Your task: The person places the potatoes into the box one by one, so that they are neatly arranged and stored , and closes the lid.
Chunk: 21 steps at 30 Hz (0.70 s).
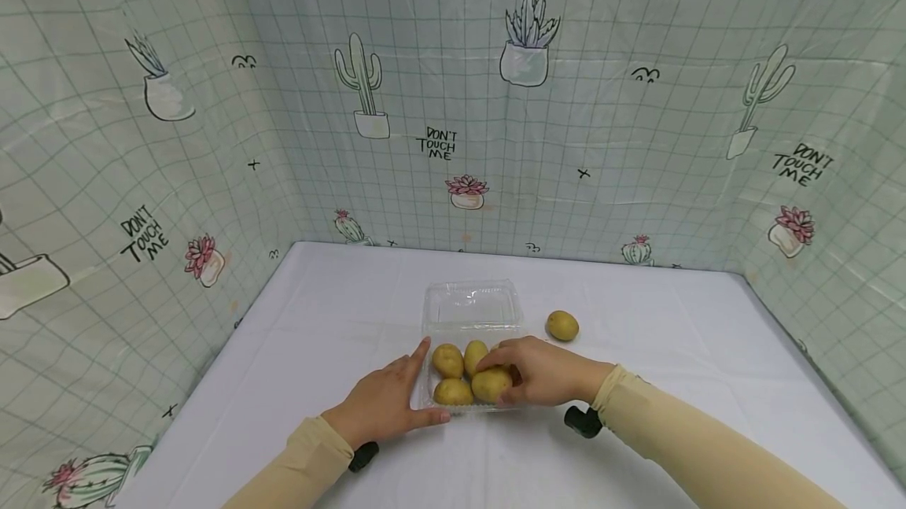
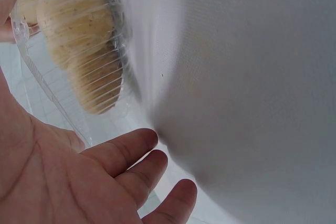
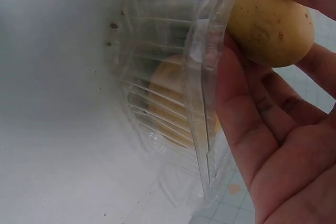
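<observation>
A clear plastic clamshell box (image 1: 470,308), its lid laid back, holds several potatoes (image 1: 448,360). My right hand (image 1: 545,371) grips one potato (image 1: 491,385) at the box's front right; in the right wrist view the held potato (image 3: 270,27) sits at rim height between thumb and fingers. Through the ribbed wall below it shows another potato (image 3: 170,100). My left hand (image 1: 385,399) rests along the left side of the box, thumb at the front corner and fingers stretched out. In the left wrist view its fingertips (image 2: 144,140) reach the white cloth.
One loose potato (image 1: 562,326) lies on the white-covered table (image 1: 637,320), to the right of the box lid. Curtains (image 1: 425,84) printed with cactus drawings stand behind the table and at both sides. Dark wrist cameras (image 1: 583,421) hang under both wrists.
</observation>
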Motion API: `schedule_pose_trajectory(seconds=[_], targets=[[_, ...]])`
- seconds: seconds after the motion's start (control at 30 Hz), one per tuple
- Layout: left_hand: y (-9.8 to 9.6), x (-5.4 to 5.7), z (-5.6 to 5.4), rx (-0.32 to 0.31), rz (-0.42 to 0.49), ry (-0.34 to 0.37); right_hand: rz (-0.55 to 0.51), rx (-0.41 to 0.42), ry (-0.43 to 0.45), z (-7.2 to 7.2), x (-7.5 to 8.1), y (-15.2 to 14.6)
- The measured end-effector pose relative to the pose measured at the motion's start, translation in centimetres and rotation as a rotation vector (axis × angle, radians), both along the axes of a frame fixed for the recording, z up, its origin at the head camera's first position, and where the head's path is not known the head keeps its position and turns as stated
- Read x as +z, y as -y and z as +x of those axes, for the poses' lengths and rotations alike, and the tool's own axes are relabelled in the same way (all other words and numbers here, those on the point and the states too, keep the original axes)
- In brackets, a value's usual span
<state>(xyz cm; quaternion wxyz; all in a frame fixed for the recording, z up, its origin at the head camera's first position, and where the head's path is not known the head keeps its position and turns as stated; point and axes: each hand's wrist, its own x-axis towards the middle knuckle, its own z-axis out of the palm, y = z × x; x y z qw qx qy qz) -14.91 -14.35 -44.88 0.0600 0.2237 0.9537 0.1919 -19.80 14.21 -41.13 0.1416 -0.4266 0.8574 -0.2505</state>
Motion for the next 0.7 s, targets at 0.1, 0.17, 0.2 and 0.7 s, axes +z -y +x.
schedule_pose_trajectory(seconds=[0.1,0.17,0.2,0.7], targets=[[0.02,-0.09,-0.06,0.0,-0.002,-0.008,0.001,0.003,-0.01,-0.05,-0.04,0.05],[0.04,-0.15,-0.09,0.0,-0.003,-0.011,0.002,-0.001,-0.008,-0.09,-0.04,0.1],[0.04,-0.17,-0.1,0.0,-0.003,-0.012,0.001,-0.004,-0.006,-0.1,-0.04,0.13],[0.1,-0.35,-0.19,-0.001,0.003,-0.008,-0.028,0.001,0.01,-0.22,-0.2,0.62]])
